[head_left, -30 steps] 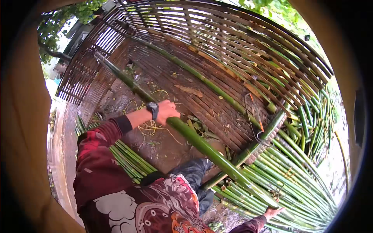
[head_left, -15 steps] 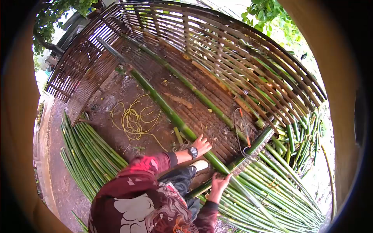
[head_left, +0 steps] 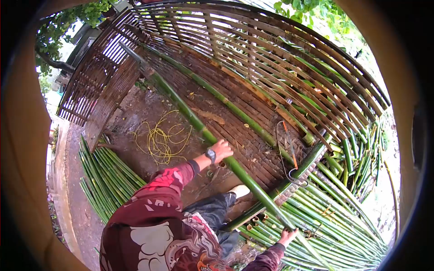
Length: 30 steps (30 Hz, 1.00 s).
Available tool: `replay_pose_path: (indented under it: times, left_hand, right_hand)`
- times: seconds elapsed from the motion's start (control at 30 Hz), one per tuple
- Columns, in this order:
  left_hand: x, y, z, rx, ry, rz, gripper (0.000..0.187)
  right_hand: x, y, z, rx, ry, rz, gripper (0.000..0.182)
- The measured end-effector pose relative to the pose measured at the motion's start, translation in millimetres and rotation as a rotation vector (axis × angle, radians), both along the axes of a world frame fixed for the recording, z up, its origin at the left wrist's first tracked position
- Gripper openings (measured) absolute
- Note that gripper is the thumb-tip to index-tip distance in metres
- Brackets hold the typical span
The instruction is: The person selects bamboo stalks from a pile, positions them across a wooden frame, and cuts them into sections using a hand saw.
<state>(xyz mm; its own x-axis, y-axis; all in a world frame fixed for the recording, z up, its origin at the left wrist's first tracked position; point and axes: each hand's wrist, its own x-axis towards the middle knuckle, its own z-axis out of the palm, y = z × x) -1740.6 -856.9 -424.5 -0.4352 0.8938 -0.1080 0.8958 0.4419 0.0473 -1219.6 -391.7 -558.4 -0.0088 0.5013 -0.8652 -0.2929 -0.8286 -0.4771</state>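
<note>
Since the earlier frame the right hand (head_left: 287,236) has slid down the green bamboo pole (head_left: 235,165), closing near its low end; the left hand (head_left: 221,149) clasps mid-pole above the woven bamboo panel (head_left: 253,99). Wet bamboo could slip loose.

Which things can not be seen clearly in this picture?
- Right hand, head view: fingers merge into the bamboo pile; grip unclear.
- Long bamboo pole: far end lost against the woven bamboo panel.
- Left hand: palm hidden; contact unclear.
</note>
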Motion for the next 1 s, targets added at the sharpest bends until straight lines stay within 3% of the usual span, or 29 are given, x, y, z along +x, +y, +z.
replay_pose_path:
  times: [0.13, 0.37, 0.5, 0.57, 0.63, 0.67, 0.77, 0.8, 0.87, 0.9, 0.97, 1.0]
  left_hand:
    - [-48.0, 0.0, 2.1, -0.114, -0.061, 0.172, 0.039]
    - [-68.9, 14.6, -6.6, -0.117, -0.161, 0.112, 0.040]
    - [-105.9, 2.3, -12.6, -0.051, -0.153, 0.161, 0.034]
    - [-130.1, -17.4, -32.3, -0.074, 0.031, 0.268, 0.029]
    - [-152.7, -9.1, -19.8, -0.404, 0.021, 0.584, 0.025]
    - [-151.7, -23.8, -37.6, -0.262, 0.352, 0.502, 0.025]
    - [-152.7, 8.8, -30.6, -0.349, 0.141, 0.563, 0.021]
    - [-149.0, 21.0, -21.4, -0.363, -0.014, 0.727, 0.031]
    - [-142.3, 9.9, -53.4, -0.392, 0.267, 0.631, 0.060]
    - [-125.9, 28.3, -44.0, -0.391, 0.247, 0.606, 0.060]
    - [-92.2, 86.1, 27.1, -0.309, 0.176, 0.142, 0.102]
    - [-65.7, 113.3, 49.3, -0.250, 0.057, 0.057, 0.103]
  right_hand:
    - [-37.0, -18.2, 25.6, -0.006, 0.102, -0.031, 0.041]
    - [-35.3, -4.0, 59.8, 0.242, 0.163, 0.106, 0.037]
    - [-65.2, -9.5, 52.0, 0.230, 0.204, 0.122, 0.040]
    - [-104.3, -32.9, 44.5, 0.236, 0.272, 0.151, 0.039]
    - [-146.7, -58.6, 49.4, 0.216, 0.304, 0.220, 0.038]
    - [-166.3, -73.5, 58.6, 0.233, 0.398, 0.214, 0.039]
    - [-173.7, -56.1, 49.2, 0.200, 0.293, 0.184, 0.032]
    - [-168.1, -44.2, 28.6, 0.126, 0.312, 0.156, 0.028]
    - [-182.0, -47.4, 32.7, 0.177, 0.228, 0.038, 0.024]
    - [-180.0, -47.7, 23.2, 0.204, 0.271, 0.051, 0.023]
    - [-185.2, -53.8, 25.3, 0.191, 0.224, 0.022, 0.023]
    - [-190.6, -57.0, 38.3, 0.186, 0.212, 0.017, 0.024]
